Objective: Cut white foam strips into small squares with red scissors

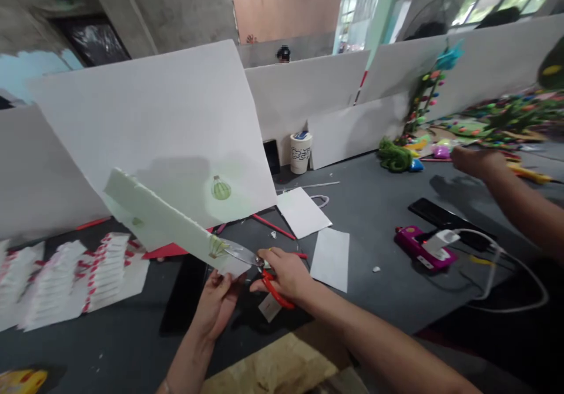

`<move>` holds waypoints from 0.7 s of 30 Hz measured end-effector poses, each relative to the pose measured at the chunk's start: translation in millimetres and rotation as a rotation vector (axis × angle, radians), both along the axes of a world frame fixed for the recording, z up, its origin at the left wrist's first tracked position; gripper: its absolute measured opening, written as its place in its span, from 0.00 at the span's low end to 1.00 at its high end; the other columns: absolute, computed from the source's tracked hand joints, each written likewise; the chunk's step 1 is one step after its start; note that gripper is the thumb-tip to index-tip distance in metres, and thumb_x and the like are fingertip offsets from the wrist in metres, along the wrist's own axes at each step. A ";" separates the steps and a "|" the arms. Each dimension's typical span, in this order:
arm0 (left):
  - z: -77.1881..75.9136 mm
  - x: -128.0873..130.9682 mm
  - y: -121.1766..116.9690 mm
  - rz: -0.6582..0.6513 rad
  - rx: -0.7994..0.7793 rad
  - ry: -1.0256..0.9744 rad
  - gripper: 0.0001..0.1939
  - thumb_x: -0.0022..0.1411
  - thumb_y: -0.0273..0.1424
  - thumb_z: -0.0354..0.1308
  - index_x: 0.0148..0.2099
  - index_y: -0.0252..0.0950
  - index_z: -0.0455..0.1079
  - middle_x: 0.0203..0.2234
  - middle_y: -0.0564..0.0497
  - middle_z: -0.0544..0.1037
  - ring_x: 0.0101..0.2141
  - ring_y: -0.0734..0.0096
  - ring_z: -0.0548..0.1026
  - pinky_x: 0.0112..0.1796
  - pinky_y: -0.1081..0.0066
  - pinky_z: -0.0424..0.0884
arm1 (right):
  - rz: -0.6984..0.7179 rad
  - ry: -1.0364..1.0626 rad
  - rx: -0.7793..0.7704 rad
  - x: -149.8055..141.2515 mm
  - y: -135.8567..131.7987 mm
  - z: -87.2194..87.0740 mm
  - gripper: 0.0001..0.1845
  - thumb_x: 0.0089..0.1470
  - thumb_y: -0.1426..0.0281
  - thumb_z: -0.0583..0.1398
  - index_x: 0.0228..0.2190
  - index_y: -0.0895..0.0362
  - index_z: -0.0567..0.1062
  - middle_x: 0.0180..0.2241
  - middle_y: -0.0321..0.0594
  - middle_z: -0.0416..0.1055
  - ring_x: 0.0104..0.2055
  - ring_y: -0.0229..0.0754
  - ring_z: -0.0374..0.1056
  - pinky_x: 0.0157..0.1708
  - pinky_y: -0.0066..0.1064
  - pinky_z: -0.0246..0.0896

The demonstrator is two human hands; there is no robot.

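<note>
A large white sheet (pixel 154 112) printed with green hot-air balloons stands tilted up at the left. A partly cut strip (pixel 158 218) folds forward from it, its upper edge ragged. The strip's near end is pinched between the thumb and fingers of my left hand (pixel 219 303). In my right hand (pixel 284 273) are red-handled scissors (pixel 275 293). Their blades lie across the strip beside a printed balloon, just above my left fingers; how far they are parted I cannot make out. My right fingers partly hide the handles.
Two white cards (pixel 331 259) lie right of the scissors. A paper cup (pixel 301 153) stands by the white partition (pixel 308 88). At right are a purple power strip (pixel 425 248), a black phone (pixel 449 221) and another person's hand (pixel 480 162). White bundles (pixel 110 270) lie left.
</note>
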State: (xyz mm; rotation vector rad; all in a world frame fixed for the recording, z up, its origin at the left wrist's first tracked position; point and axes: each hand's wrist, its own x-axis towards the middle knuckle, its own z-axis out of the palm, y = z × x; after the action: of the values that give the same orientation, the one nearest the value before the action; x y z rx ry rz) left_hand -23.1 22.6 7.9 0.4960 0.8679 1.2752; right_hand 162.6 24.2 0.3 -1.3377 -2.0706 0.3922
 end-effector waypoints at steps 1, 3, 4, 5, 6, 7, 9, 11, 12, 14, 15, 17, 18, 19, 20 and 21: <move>1.0 0.5 0.8 0.007 -0.005 0.001 0.18 0.38 0.25 0.75 0.35 0.36 0.77 0.31 0.51 0.82 0.33 0.69 0.79 0.38 0.73 0.77 | 0.007 0.017 0.006 -0.6 0.6 -1.2 0.34 0.46 0.46 0.63 0.46 0.57 0.72 0.34 0.44 0.73 0.32 0.43 0.71 0.31 0.31 0.64; 3.2 1.5 1.6 0.011 -0.003 0.007 0.21 0.37 0.25 0.75 0.38 0.36 0.77 0.33 0.50 0.82 0.34 0.68 0.80 0.38 0.73 0.77 | 0.015 0.058 0.027 -1.5 2.0 -4.8 0.34 0.47 0.45 0.62 0.45 0.57 0.72 0.31 0.42 0.72 0.29 0.41 0.70 0.30 0.29 0.63; 4.3 1.9 1.8 0.009 -0.001 0.010 0.22 0.38 0.25 0.74 0.39 0.36 0.77 0.34 0.49 0.82 0.35 0.67 0.80 0.39 0.73 0.77 | 0.018 0.075 0.040 -1.9 2.8 -6.9 0.33 0.47 0.45 0.62 0.45 0.57 0.72 0.30 0.41 0.72 0.28 0.40 0.69 0.29 0.28 0.62; 5.3 2.2 2.0 0.006 -0.003 0.014 0.22 0.39 0.24 0.74 0.40 0.36 0.76 0.35 0.49 0.82 0.36 0.67 0.80 0.40 0.73 0.77 | 0.026 0.090 0.052 -2.3 3.9 -8.9 0.33 0.47 0.44 0.61 0.44 0.57 0.72 0.29 0.40 0.72 0.28 0.40 0.69 0.29 0.28 0.62; 6.3 2.4 2.2 0.006 -0.008 0.015 0.22 0.39 0.24 0.74 0.40 0.36 0.76 0.36 0.48 0.82 0.36 0.67 0.80 0.40 0.73 0.77 | 0.038 0.106 0.059 -2.6 5.1 -10.7 0.33 0.47 0.44 0.61 0.44 0.56 0.72 0.28 0.39 0.72 0.27 0.41 0.69 0.28 0.28 0.62; 7.3 2.5 2.5 0.010 -0.016 0.017 0.22 0.40 0.24 0.73 0.40 0.36 0.76 0.35 0.48 0.82 0.35 0.67 0.80 0.40 0.73 0.77 | 0.052 0.126 0.064 -2.8 6.4 -12.1 0.33 0.46 0.43 0.61 0.44 0.56 0.72 0.27 0.39 0.72 0.28 0.41 0.69 0.28 0.28 0.61; 9.2 3.1 2.8 0.024 -0.027 0.022 0.21 0.39 0.24 0.73 0.40 0.35 0.76 0.34 0.48 0.82 0.34 0.68 0.80 0.39 0.74 0.77 | 0.061 0.184 0.062 -3.2 9.0 -13.4 0.33 0.46 0.43 0.62 0.42 0.56 0.72 0.27 0.38 0.72 0.29 0.41 0.69 0.28 0.27 0.61; 11.3 4.2 2.7 0.033 -0.026 0.033 0.21 0.39 0.23 0.73 0.40 0.35 0.76 0.34 0.48 0.82 0.34 0.68 0.80 0.38 0.74 0.77 | 0.039 0.265 0.043 -3.0 10.8 -12.7 0.31 0.46 0.44 0.62 0.41 0.55 0.72 0.26 0.37 0.71 0.28 0.40 0.69 0.28 0.27 0.61; 12.3 4.9 2.3 0.032 -0.024 0.041 0.22 0.39 0.24 0.73 0.40 0.35 0.76 0.35 0.48 0.82 0.34 0.68 0.80 0.38 0.74 0.77 | 0.022 0.306 0.032 -2.5 11.3 -11.5 0.31 0.46 0.44 0.61 0.41 0.55 0.72 0.26 0.36 0.71 0.27 0.39 0.68 0.28 0.27 0.61; 14.0 6.2 1.3 0.020 -0.018 0.058 0.24 0.39 0.24 0.74 0.42 0.35 0.75 0.36 0.48 0.82 0.34 0.67 0.79 0.39 0.72 0.77 | -0.001 0.379 0.016 -0.4 11.3 -8.1 0.29 0.47 0.44 0.61 0.39 0.55 0.72 0.25 0.34 0.69 0.25 0.38 0.66 0.27 0.27 0.60; 14.5 6.6 0.7 0.014 -0.012 0.066 0.25 0.39 0.25 0.74 0.43 0.36 0.75 0.37 0.48 0.82 0.35 0.67 0.79 0.40 0.72 0.77 | -0.008 0.412 0.016 0.9 10.9 -6.1 0.29 0.47 0.44 0.61 0.39 0.55 0.72 0.24 0.34 0.68 0.24 0.37 0.65 0.27 0.27 0.60; 14.8 7.1 -0.9 -0.007 -0.001 0.082 0.27 0.39 0.26 0.74 0.45 0.37 0.74 0.37 0.48 0.81 0.35 0.67 0.79 0.40 0.74 0.76 | -0.026 0.486 0.032 3.6 9.4 -1.9 0.29 0.46 0.45 0.61 0.38 0.55 0.71 0.26 0.35 0.68 0.26 0.38 0.64 0.29 0.28 0.61; 14.7 7.1 -1.9 -0.026 0.006 0.090 0.27 0.40 0.27 0.73 0.46 0.38 0.74 0.38 0.48 0.81 0.35 0.68 0.79 0.39 0.74 0.76 | -0.032 0.530 0.035 4.7 8.4 0.1 0.29 0.46 0.45 0.62 0.39 0.55 0.70 0.28 0.36 0.68 0.28 0.38 0.64 0.31 0.29 0.61; 14.4 7.0 -3.0 -0.055 0.010 0.098 0.27 0.42 0.28 0.73 0.47 0.39 0.73 0.38 0.49 0.81 0.35 0.68 0.79 0.39 0.75 0.76 | -0.029 0.581 0.022 5.3 7.2 1.9 0.29 0.46 0.46 0.63 0.40 0.55 0.69 0.30 0.36 0.68 0.29 0.38 0.64 0.32 0.30 0.62; 14.0 7.0 -4.2 -0.088 0.013 0.106 0.27 0.44 0.28 0.72 0.48 0.39 0.73 0.39 0.48 0.81 0.35 0.68 0.78 0.39 0.74 0.75 | -0.015 0.637 -0.009 5.5 5.9 3.4 0.29 0.45 0.48 0.64 0.41 0.55 0.68 0.31 0.37 0.68 0.29 0.38 0.63 0.32 0.30 0.62; 13.5 7.1 -5.4 -0.124 0.015 0.115 0.26 0.46 0.29 0.71 0.49 0.40 0.72 0.40 0.48 0.80 0.36 0.67 0.78 0.39 0.74 0.75 | 0.010 0.698 -0.058 5.1 4.4 4.8 0.29 0.45 0.49 0.64 0.41 0.54 0.66 0.32 0.36 0.68 0.28 0.37 0.63 0.31 0.30 0.62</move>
State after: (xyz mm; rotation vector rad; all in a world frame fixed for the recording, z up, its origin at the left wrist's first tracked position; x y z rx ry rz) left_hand -16.0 17.2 21.4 0.6308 0.9096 1.1491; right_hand 167.7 28.6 5.1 -1.0209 -1.4867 0.7985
